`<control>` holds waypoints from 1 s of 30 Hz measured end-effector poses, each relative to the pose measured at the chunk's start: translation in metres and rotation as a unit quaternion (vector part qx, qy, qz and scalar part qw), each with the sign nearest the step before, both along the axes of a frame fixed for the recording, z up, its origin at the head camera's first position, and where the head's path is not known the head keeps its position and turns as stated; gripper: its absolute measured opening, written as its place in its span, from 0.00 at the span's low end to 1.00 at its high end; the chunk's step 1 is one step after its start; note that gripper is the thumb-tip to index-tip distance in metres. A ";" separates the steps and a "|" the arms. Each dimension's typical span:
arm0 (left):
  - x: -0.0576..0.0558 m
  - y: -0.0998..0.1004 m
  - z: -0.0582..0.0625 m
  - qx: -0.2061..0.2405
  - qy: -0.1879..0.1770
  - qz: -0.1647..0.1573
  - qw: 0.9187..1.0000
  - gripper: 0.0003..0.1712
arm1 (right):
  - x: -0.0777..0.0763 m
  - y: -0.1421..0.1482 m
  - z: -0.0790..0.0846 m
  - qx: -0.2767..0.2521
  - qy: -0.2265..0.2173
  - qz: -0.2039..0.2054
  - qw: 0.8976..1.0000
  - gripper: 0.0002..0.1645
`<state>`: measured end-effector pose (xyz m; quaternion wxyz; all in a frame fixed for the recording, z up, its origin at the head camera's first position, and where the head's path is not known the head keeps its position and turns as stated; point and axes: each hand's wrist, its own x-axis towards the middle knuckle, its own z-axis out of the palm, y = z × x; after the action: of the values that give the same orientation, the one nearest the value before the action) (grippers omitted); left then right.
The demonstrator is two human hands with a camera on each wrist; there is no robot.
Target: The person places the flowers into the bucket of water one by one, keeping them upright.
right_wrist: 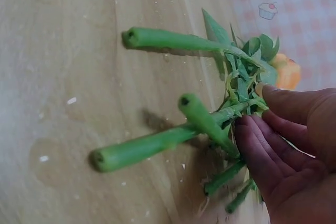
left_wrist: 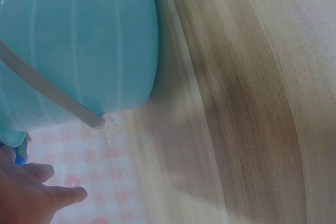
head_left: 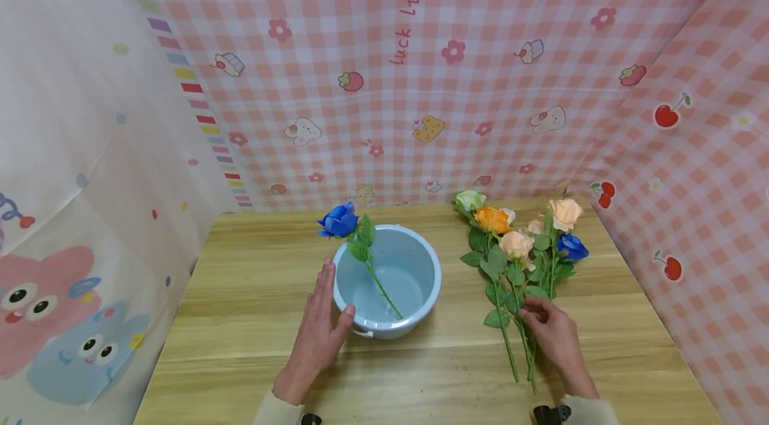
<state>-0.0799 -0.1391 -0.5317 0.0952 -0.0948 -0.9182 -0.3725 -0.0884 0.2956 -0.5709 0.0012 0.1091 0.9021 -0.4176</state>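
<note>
Cream sleeves (head_left: 276, 409) reach in at the bottom edge of the head view. Left of lower centre, the left hand (head_left: 318, 328) lies along a light blue bucket (head_left: 414, 271), fingers straight and gripping nothing; whether it touches the rim I cannot tell. One blue rose (head_left: 338, 221) leans in the bucket at mid-frame, its bloom over the upper-left rim. At lower right, the right hand (head_left: 555, 338) pinches a green stem (right_wrist: 136, 148) between thumb and fingers, low on a bunch of roses (head_left: 517, 245). Their pale green, orange, peach and blue blooms lie right of centre on the wood-grain desk (head_left: 240, 318), stem ends toward the bottom of the frame.
</note>
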 end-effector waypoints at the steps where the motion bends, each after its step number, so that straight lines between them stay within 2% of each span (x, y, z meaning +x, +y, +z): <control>1: 0.000 0.000 0.000 0.000 0.000 0.000 1.000 0.46 | -0.001 0.000 -0.001 0.011 0.003 0.004 1.000 0.23; 7: 0.000 0.000 0.000 0.000 0.005 0.000 1.000 0.46 | -0.005 -0.001 -0.002 0.055 0.009 0.020 0.998 0.23; 13: 0.000 0.000 0.000 0.000 0.003 0.001 1.000 0.46 | -0.009 0.000 -0.004 0.074 0.010 0.031 0.997 0.20; 24: 0.000 0.000 0.000 0.001 0.000 0.002 1.000 0.46 | -0.014 0.000 0.004 0.068 -0.022 0.025 0.997 0.18; 30: -0.001 -0.001 -0.001 0.000 0.001 -0.001 1.000 0.47 | -0.013 -0.001 0.010 0.041 -0.035 0.017 0.998 0.19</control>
<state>-0.0805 -0.1397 -0.5324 0.0958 -0.0961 -0.9180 -0.3725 -0.1011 0.2949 -0.5606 0.0354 0.1078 0.9194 -0.3765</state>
